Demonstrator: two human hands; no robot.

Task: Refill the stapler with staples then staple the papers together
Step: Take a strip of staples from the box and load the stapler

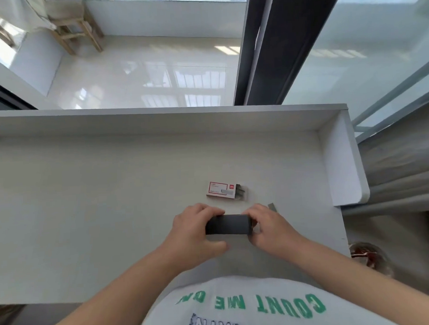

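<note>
Nearest, a white shirt with green lettering, cut off at the bottom edge. Beyond it, a dark stapler held just above the desk, between both hands. Left hand wrapped around its left end, right hand closed on its right end; that end hidden by fingers. Just behind the stapler, a staple box, drawer slid partly out. Right of the stapler, a small grey strip, hard to make out. Left of the stapler, wide bare desktop; raised desk walls behind and to the right.
</note>
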